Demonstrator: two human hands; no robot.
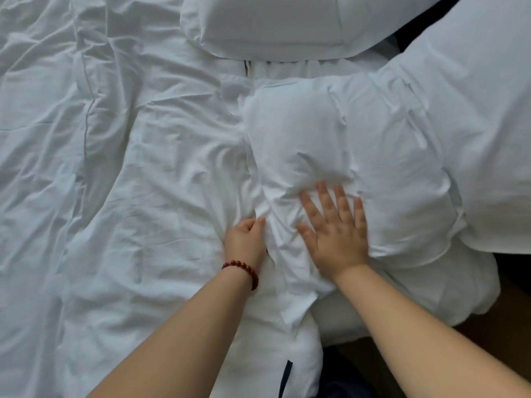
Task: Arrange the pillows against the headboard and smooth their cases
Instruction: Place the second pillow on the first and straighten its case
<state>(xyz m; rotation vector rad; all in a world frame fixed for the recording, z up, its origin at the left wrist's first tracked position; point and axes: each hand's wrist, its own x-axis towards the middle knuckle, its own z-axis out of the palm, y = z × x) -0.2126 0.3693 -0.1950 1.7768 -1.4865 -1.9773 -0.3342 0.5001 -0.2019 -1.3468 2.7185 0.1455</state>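
A white pillow [330,133] in a wrinkled case lies in the middle of the bed. My right hand [334,228] rests flat on its near end, fingers spread and palm down. My left hand [245,239], with a red bead bracelet on the wrist, is curled on the loose left edge of the pillowcase, pinching the cloth. A second white pillow [275,27] lies at the top. A third, larger pillow [474,124] lies at the right, overlapping the middle one.
A rumpled white duvet [100,168] covers the left of the bed. Brown floor [488,326] and the bed's edge show at the lower right. A dark gap [402,38] shows between the top and right pillows.
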